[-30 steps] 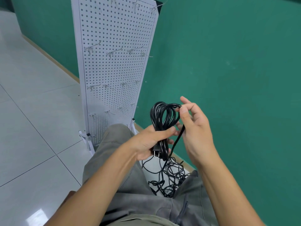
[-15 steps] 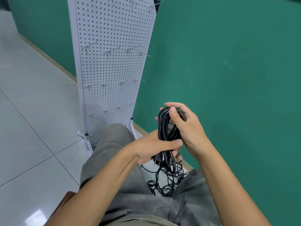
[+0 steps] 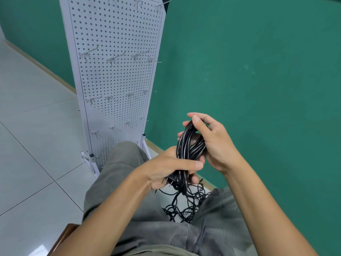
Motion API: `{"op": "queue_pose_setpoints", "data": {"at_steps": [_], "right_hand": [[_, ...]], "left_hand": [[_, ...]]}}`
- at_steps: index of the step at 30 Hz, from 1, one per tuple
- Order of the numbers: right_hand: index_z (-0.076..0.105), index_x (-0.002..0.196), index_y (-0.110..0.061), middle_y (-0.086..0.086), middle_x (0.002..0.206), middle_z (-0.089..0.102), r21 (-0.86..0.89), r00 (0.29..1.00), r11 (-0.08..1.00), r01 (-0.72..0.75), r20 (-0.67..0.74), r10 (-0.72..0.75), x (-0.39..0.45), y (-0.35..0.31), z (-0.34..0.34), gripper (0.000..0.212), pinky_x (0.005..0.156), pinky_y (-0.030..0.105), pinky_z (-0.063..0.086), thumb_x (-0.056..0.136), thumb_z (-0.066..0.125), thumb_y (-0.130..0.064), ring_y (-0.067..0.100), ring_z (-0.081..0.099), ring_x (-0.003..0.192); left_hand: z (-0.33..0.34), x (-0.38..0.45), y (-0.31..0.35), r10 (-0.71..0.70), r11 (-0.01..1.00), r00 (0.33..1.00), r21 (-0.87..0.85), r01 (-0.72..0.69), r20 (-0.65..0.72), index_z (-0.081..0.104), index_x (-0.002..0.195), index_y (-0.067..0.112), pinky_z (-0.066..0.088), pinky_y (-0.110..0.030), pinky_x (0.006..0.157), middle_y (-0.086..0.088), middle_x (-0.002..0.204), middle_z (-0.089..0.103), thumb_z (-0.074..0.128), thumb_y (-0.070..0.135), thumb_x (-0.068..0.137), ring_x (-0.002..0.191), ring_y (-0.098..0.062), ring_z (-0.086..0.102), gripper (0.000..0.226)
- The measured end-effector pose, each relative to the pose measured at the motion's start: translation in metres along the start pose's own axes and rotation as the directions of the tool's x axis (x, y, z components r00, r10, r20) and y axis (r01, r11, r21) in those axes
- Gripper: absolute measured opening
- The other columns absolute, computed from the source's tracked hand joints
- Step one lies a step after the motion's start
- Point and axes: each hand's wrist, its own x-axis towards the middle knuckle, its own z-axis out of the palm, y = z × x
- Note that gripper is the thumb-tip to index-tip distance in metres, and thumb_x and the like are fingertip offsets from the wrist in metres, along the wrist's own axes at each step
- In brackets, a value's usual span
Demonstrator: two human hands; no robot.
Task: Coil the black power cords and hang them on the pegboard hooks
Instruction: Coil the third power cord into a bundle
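Looking down from the head camera, the room shows a glossy floor (image 3: 36,126) of pale grey tiles meeting a teal-green wall (image 3: 258,71) along a tan skirting strip. A white pegboard (image 3: 118,74) stands upright on its own white feet just in front of that wall, and its metal hooks sit in rows: four in the upper full row, four in the middle row, and about four smaller ones lower down (a few more at the top edge are cut off, so the full count cannot be told). All the hooks (image 3: 112,59) in view are bare. The person sits with grey trousers (image 3: 129,163) filling the lower part of the frame, and a brown seat corner (image 3: 64,235) shows at the bottom left. One coiled black power cord (image 3: 186,150) is held upright between two hands, in front of the knees and well short of the pegboard. The left hand (image 3: 171,167) grips the lower end of the bundle, thumb laid across it, with the plug's metal prongs showing just under the palm. The right hand (image 3: 212,143) is curled round the upper loop, thumb pressing on top. Below them, a loose tangle of black cord (image 3: 186,206) lies on the floor between the legs; how many cords make it up cannot be told.
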Motion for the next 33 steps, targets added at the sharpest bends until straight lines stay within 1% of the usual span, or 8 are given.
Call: {"op": "queue_pose_setpoints", "data": {"at_steps": [6,11,15,19,22,24,27,33], "right_hand": [[0.064,0.115,-0.007,0.014,0.098,0.076,-0.176,0.995,0.982,0.07,0.078,-0.057,-0.006,-0.013,0.0,0.031,0.074,0.044,0.063,0.105,0.051,-0.034,0.034,0.076,0.091],[0.072,0.106,-0.006,0.014,0.098,0.078,-0.435,0.984,0.884,0.171,0.115,-0.134,-0.001,-0.018,-0.009,0.041,0.083,0.034,0.06,0.106,0.045,-0.038,0.023,0.075,0.085],[0.072,0.108,-0.004,0.012,0.103,0.078,-0.442,0.981,0.882,0.167,0.16,-0.105,0.001,-0.014,-0.015,0.05,0.095,0.041,0.058,0.108,0.038,-0.04,0.031,0.074,0.101],[0.058,0.133,-0.009,0.014,0.12,0.073,-0.148,0.981,0.988,0.034,0.192,-0.005,0.0,-0.002,-0.014,0.059,0.097,0.044,0.057,0.102,0.033,-0.053,0.03,0.072,0.108],[0.049,0.142,-0.009,0.013,0.116,0.072,-0.006,0.961,0.997,-0.079,0.267,0.078,-0.006,0.019,-0.012,0.077,0.073,0.036,0.058,0.098,0.018,-0.065,0.025,0.066,0.08],[0.047,0.142,-0.005,0.007,0.102,0.068,0.0,0.945,0.991,-0.137,0.298,0.131,-0.01,0.041,-0.01,0.087,0.078,0.032,0.056,0.097,0.011,-0.071,0.028,0.06,0.086],[0.049,0.144,0.0,0.012,0.131,0.064,-0.048,0.909,0.983,-0.18,0.373,0.184,-0.016,0.071,-0.005,0.097,0.115,0.041,0.04,0.095,0.008,-0.073,0.036,0.058,0.128],[0.068,0.121,0.001,0.018,0.106,0.074,-0.204,0.903,0.972,-0.118,0.385,0.191,-0.025,0.093,-0.007,0.078,0.095,0.035,0.053,0.098,0.028,-0.062,0.028,0.069,0.097]], "left_hand": [[0.005,-0.001,0.005,0.023,1.0,1.0,-0.012,-0.024,-0.017,0.064,0.127,0.01,0.063,-0.035,0.077,-0.017,0.113,0.074,0.067,0.01,0.094,0.109,-0.031,0.072,0.033],[0.006,-0.004,0.006,0.034,0.996,0.999,0.08,-0.032,-0.025,0.063,0.107,0.005,0.061,-0.044,0.088,-0.013,0.083,0.072,0.063,0.019,0.098,0.091,-0.034,0.074,0.016],[0.006,-0.002,0.003,0.016,0.979,0.999,0.203,-0.007,-0.041,0.057,0.07,0.02,0.048,-0.043,0.075,0.001,0.061,0.053,0.065,0.031,0.096,0.057,-0.02,0.064,0.029],[0.005,0.003,0.0,0.072,0.984,0.993,0.17,-0.055,-0.097,0.057,0.077,0.018,0.049,-0.037,0.067,0.002,0.057,0.048,0.064,0.031,0.096,0.049,-0.017,0.057,0.024],[0.002,0.005,0.003,0.128,0.989,0.961,0.107,-0.104,-0.244,0.058,0.085,0.012,0.052,-0.034,0.063,0.004,0.056,0.049,0.066,0.028,0.099,0.049,-0.016,0.058,0.023],[-0.004,0.004,0.009,0.153,0.988,0.933,0.036,-0.15,-0.327,0.057,0.083,0.012,0.053,-0.032,0.061,0.004,0.056,0.049,0.064,0.029,0.099,0.048,-0.015,0.058,0.025],[-0.016,-0.001,0.018,0.158,0.982,0.889,-0.023,-0.185,-0.43,0.055,0.076,0.016,0.051,-0.027,0.053,0.003,0.058,0.051,0.063,0.034,0.097,0.05,-0.014,0.06,0.029],[-0.035,-0.007,0.035,0.226,0.94,0.757,-0.069,-0.336,-0.613,0.056,0.084,0.015,0.056,-0.03,0.059,0.007,0.059,0.049,0.062,0.027,0.101,0.052,-0.013,0.059,0.023]]}}
